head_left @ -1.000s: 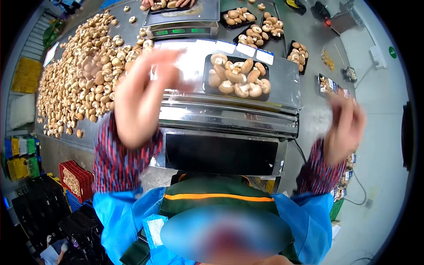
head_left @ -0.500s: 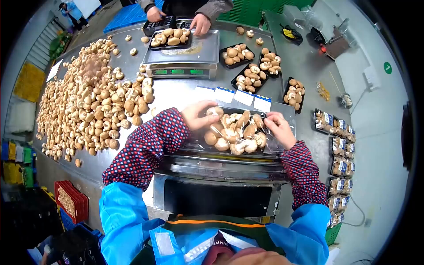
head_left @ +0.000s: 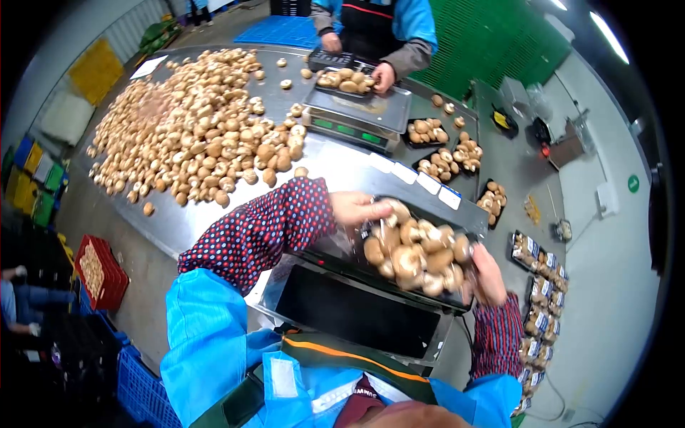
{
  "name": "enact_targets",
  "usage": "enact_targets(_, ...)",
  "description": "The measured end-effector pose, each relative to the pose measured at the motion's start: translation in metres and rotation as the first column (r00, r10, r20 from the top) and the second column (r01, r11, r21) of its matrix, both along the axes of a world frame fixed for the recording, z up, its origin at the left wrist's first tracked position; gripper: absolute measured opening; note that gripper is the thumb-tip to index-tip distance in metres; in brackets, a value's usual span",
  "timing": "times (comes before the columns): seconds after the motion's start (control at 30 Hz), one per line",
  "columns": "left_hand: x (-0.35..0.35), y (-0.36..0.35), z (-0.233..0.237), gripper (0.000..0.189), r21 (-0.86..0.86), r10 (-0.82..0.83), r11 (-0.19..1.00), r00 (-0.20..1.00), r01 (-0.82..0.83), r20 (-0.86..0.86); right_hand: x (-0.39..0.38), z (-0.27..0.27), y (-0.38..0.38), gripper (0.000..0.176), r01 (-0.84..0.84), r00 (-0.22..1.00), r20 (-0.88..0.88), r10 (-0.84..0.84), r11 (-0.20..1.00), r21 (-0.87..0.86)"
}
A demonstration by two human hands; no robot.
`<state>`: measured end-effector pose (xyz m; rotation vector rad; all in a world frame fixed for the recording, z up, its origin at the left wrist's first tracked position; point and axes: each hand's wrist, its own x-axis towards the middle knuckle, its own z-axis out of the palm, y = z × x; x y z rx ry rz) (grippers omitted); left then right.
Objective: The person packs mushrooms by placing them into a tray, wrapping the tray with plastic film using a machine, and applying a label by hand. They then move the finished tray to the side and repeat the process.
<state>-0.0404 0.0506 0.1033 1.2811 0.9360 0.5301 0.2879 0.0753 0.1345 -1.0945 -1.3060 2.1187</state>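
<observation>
Between my two hands is a black tray point(head_left: 448, 299) heaped with brown-capped mushrooms point(head_left: 408, 261), with clear film over them. My left hand point(head_left: 354, 210) grips the tray's left end, its thumb lying over a mushroom at the upper corner. At the opposite end, my right hand point(head_left: 488, 277) is closed around the tray's edge, slightly blurred. The tray is tilted toward me, above the wrapping machine point(head_left: 357, 307) with its dark flat panel. Several white labels point(head_left: 428, 183) lie in a row just beyond the tray.
A large mushroom pile point(head_left: 193, 135) covers the table's left side. Across the table, a person point(head_left: 378, 28) handles a mushroom tray on a scale point(head_left: 357, 121). Filled trays point(head_left: 439, 164) stand at the right of the scale. Labelled packs point(head_left: 539, 292) line the far right.
The tray has been raised from the wrapping machine and tilted toward me, with both hands moving along with it. My right hand has shifted down around its end. The whole view has turned.
</observation>
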Motion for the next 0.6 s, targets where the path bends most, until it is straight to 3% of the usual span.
enact_targets(0.03, 0.000, -0.017, 0.010, 0.056, 0.034, -0.078, 0.996, 0.993, 0.081, -0.085, 0.002, 0.014, -0.023, 0.042, 0.040, 0.998, 0.052, -0.043, 0.998, 0.050)
enact_targets(0.07, 0.003, -0.037, 0.024, 0.052, -0.013, -0.121, 0.993, 0.991, 0.121, -0.050, 0.005, 0.024, -0.044, 0.043, 0.017, 0.999, 0.044, -0.018, 0.999, 0.030)
enact_targets(0.1, 0.004, -0.057, 0.030, 0.049, 0.029, -0.146, 0.989, 0.988, 0.148, -0.055, 0.014, 0.025, -0.060, 0.043, -0.085, 0.996, 0.025, 0.085, 0.996, 0.013)
enact_targets(0.2, 0.003, -0.111, 0.000, 0.044, 0.129, -0.139, 0.983, 0.989, 0.132, 0.050, 0.020, -0.001, -0.111, 0.037, -0.003, 0.997, 0.070, 0.015, 0.986, -0.165)
enact_targets(0.23, -0.001, -0.125, -0.025, 0.044, -0.094, -0.100, 0.990, 0.993, 0.105, 0.062, 0.022, -0.029, -0.117, 0.035, 0.031, 0.996, 0.082, -0.014, 0.978, -0.205)
enact_targets(0.27, -0.005, -0.136, -0.048, 0.041, -0.205, -0.012, 0.979, 0.988, -0.021, -0.156, 0.027, -0.064, -0.127, 0.033, 0.068, 0.994, 0.104, -0.043, 0.965, -0.254)
enact_targets(0.3, -0.011, -0.146, -0.106, 0.036, -0.259, 0.086, 0.961, 0.995, -0.094, -0.045, 0.027, -0.088, -0.132, 0.028, 0.104, 0.990, 0.122, -0.067, 0.939, -0.327)
enact_targets(0.33, -0.012, -0.155, -0.137, 0.029, -0.426, 0.265, 0.867, 0.963, -0.260, -0.048, 0.032, -0.115, -0.133, 0.025, 0.120, 0.983, 0.170, -0.068, 0.939, -0.321)
enact_targets(0.37, -0.014, -0.161, -0.161, 0.025, -0.264, 0.359, 0.886, 0.925, -0.380, -0.126, 0.028, -0.127, -0.138, 0.026, 0.185, 0.954, 0.278, -0.113, 0.951, -0.246)
enact_targets(0.4, -0.009, -0.168, -0.156, 0.024, -0.405, 0.521, 0.789, 0.852, -0.463, 0.042, 0.025, -0.133, -0.144, 0.027, 0.240, 0.912, 0.375, -0.168, 0.959, -0.153)
enact_targets(0.43, -0.003, -0.172, -0.151, 0.024, -0.314, 0.588, 0.771, 0.808, -0.554, 0.018, 0.026, -0.135, -0.152, 0.028, 0.315, 0.873, 0.418, -0.251, 0.945, -0.091)
enact_targets(0.5, 0.010, -0.182, -0.151, 0.025, -0.122, 0.701, 0.710, 0.713, -0.694, 0.024, 0.041, -0.157, -0.167, 0.026, 0.367, 0.812, 0.470, -0.346, 0.929, 0.050)
enact_targets(0.53, 0.014, -0.182, -0.152, 0.026, -0.095, 0.743, 0.666, 0.669, -0.740, -0.003, 0.038, -0.170, -0.174, 0.023, 0.351, 0.844, 0.387, -0.371, 0.928, 0.126)
enact_targets(0.6, 0.022, -0.186, -0.152, 0.026, -0.045, 0.814, 0.576, 0.578, -0.816, -0.060, 0.023, -0.173, -0.187, 0.020, 0.546, 0.808, 0.283, -0.517, 0.837, -0.029)
